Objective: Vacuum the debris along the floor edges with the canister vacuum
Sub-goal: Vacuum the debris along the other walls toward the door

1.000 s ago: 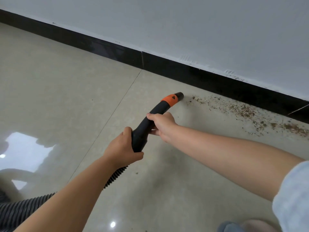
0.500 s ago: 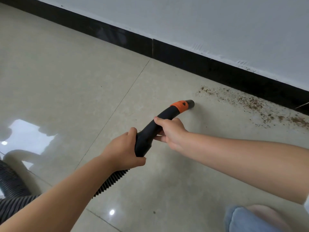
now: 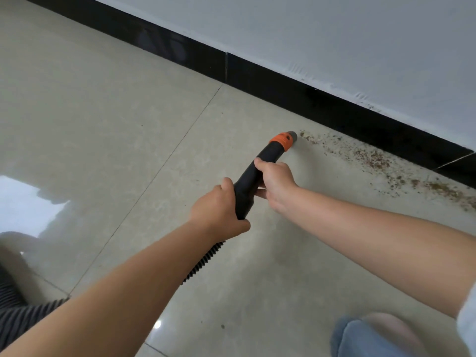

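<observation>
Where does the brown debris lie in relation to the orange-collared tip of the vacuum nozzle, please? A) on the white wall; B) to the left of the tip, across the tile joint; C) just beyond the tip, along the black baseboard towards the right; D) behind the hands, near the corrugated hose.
C: the debris starts right at the nozzle tip and trails rightwards along the black baseboard.

Both forearms are seen bare. A pale, whitish sleeve [image 3: 467, 323] is worn on the right upper arm at the frame's edge. Blue denim [image 3: 360, 338] is seen on one leg.
</observation>
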Tool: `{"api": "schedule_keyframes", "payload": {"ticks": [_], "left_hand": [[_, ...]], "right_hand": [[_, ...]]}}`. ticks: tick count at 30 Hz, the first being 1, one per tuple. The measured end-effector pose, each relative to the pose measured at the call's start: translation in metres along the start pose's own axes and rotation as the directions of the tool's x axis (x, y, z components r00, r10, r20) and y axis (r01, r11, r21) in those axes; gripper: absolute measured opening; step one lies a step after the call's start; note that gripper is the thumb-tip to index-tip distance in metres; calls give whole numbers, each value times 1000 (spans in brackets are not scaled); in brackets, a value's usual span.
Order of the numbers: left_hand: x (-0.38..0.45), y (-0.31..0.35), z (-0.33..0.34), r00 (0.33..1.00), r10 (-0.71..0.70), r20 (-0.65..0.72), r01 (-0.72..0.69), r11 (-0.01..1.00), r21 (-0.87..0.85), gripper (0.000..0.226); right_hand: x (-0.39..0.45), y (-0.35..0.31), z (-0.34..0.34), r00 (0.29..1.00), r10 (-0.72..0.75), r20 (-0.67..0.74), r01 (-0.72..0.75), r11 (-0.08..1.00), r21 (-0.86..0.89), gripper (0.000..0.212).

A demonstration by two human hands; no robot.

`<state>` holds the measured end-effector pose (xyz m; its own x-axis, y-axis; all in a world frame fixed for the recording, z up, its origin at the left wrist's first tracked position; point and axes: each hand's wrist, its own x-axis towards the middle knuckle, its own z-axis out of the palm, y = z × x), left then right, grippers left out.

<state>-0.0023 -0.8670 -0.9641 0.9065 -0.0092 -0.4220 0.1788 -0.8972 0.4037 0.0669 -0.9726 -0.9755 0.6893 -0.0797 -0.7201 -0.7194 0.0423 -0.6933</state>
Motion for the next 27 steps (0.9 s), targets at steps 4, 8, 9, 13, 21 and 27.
{"api": "schedule_keyframes", "payload": {"ticks": [4, 8, 9, 13, 21, 27], "left_hand": [[4, 0, 4, 999, -50, -14, 49, 998, -45, 44], [-4, -24, -3, 973, -170, -154, 159, 984, -83, 41], [-6, -32, -7, 961, -203, -186, 188, 978, -95, 40], [-10, -58, -21, 916, -305, -261, 275, 950, -146, 40], [1, -67, -40, 931, -297, -214, 275, 953, -124, 42], [20, -46, -43, 977, -176, -122, 163, 981, -107, 43]], "right_hand": [[8, -3, 3, 999, -30, 29, 32, 997, -69, 25], [8, -5, 41, 984, -71, 161, 99, 981, -168, 28], [6, -7, 53, 977, -75, 197, 112, 978, -178, 29], [4, -12, 96, 953, -71, 294, 141, 965, -223, 38], [11, -22, 111, 954, -19, 300, 70, 984, -161, 42], [10, -37, 74, 984, -28, 178, 42, 996, -75, 37]]}}
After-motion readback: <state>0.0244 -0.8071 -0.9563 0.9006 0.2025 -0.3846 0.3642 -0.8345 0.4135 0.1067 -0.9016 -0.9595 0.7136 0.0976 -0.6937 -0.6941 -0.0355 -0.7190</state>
